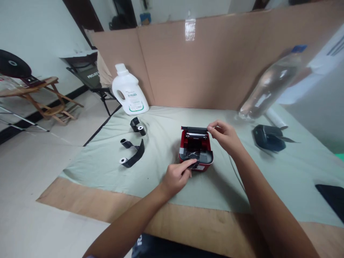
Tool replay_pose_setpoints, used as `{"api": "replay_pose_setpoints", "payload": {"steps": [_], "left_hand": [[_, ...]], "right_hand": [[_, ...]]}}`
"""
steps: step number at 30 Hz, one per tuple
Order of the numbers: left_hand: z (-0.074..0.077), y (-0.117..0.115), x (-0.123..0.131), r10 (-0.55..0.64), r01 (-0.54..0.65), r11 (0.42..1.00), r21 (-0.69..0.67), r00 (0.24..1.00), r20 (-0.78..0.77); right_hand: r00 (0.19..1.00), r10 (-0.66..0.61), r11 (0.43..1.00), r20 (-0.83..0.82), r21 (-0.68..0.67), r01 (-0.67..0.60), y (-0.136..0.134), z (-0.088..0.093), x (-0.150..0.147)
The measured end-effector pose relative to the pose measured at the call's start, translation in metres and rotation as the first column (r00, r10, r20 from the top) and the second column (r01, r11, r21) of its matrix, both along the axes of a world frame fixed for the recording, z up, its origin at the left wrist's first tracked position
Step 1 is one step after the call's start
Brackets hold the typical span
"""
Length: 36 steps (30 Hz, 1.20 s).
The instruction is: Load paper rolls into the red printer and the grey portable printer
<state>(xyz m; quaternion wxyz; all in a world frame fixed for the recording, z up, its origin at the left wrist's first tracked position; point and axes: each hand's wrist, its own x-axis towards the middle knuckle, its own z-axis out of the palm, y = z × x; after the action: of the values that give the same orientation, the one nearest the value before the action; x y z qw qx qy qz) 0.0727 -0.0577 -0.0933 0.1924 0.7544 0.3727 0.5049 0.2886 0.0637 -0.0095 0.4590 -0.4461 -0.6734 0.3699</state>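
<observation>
A small red and black box-shaped device (pixel 182 145), which looks like a label printer, sits on the cloth with its black lid (pixel 194 130) raised at the back. My left hand (pixel 177 177) grips the front of it, index finger laid on the dark top and the other fingers curled at the front edge. Under that finger is a shiny black film or tape (pixel 194 155); where it leads, I cannot make out. My right hand (pixel 224 135) pinches the right end of the raised lid. The inside of the device is dark, with a metal bar across the back.
Black ribbon rolls (pixel 138 152) and a second pair of rolls (pixel 135 124) lie to the left. A white jug (pixel 129 91) stands at the back left, a clear bottle (pixel 270 84) at the back right. A black device (pixel 268 138) lies right, before the cardboard wall (pixel 201 71).
</observation>
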Motion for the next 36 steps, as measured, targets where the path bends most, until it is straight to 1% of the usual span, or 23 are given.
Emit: {"api": "replay_pose_setpoints", "payload": {"steps": [2,4,7,11,15,18,21,25,26,27,29,31,32,34,36], "left_hand": [[0.001,-0.002,0.002,0.003,-0.001,0.999,-0.045,0.999,0.040],[0.004,-0.003,0.004,0.006,0.000,0.996,-0.088,0.998,0.069],[0.008,-0.005,0.005,0.022,-0.010,0.991,-0.131,0.995,0.096],[0.012,-0.006,0.004,0.060,-0.036,0.984,-0.175,0.989,0.135],[0.013,-0.005,0.000,0.108,-0.081,0.982,-0.170,0.982,0.157],[0.013,-0.004,-0.002,0.134,-0.120,0.987,-0.108,0.983,0.126],[0.015,-0.006,0.000,0.128,-0.128,0.991,0.025,0.992,0.011],[0.018,-0.011,0.002,0.202,-0.165,0.959,0.229,0.968,-0.147],[0.019,-0.012,0.003,0.221,-0.171,0.950,0.261,0.959,-0.176],[0.019,-0.012,0.003,0.233,-0.171,0.943,0.285,0.951,-0.202],[0.020,-0.013,0.002,0.238,-0.154,0.935,0.320,0.940,-0.243],[0.020,-0.012,0.002,0.233,-0.132,0.929,0.347,0.935,-0.268],[0.020,-0.012,0.003,0.233,-0.126,0.925,0.357,0.933,-0.276],[0.021,-0.012,0.003,0.243,-0.124,0.920,0.372,0.925,-0.291],[0.022,-0.013,0.003,0.246,-0.120,0.918,0.379,0.920,-0.306]], "right_hand": [[0.997,0.065,0.997,-0.044,0.036,-0.063,-0.004,-0.005,0.003],[0.992,0.102,0.993,-0.067,0.066,-0.098,-0.006,-0.010,0.005],[0.992,0.092,0.993,-0.085,0.075,-0.086,-0.005,-0.014,0.005],[0.995,0.053,0.996,-0.082,0.074,-0.047,-0.002,-0.015,0.002],[0.994,0.056,0.996,-0.095,0.070,-0.049,-0.002,-0.015,0.002],[0.995,0.057,0.996,-0.086,0.071,-0.051,-0.004,-0.017,0.002],[0.995,0.053,0.997,-0.085,0.065,-0.047,-0.005,-0.016,0.002],[0.995,0.060,0.996,-0.077,0.068,-0.055,-0.009,-0.013,0.001],[0.997,0.046,0.997,-0.065,0.066,-0.042,-0.011,-0.014,0.001],[0.999,0.005,0.998,-0.054,0.058,-0.002,-0.013,-0.017,0.000],[0.988,-0.140,0.990,-0.058,0.011,0.141,-0.018,-0.026,-0.003],[0.955,-0.279,0.959,-0.099,-0.089,0.270,-0.024,-0.040,-0.007],[0.944,-0.307,0.945,-0.122,-0.155,0.287,-0.026,-0.047,-0.009],[0.945,-0.289,0.931,-0.157,-0.276,0.239,-0.030,-0.062,-0.014],[0.944,-0.261,0.926,-0.200,-0.330,0.186,-0.033,-0.073,-0.019]]}}
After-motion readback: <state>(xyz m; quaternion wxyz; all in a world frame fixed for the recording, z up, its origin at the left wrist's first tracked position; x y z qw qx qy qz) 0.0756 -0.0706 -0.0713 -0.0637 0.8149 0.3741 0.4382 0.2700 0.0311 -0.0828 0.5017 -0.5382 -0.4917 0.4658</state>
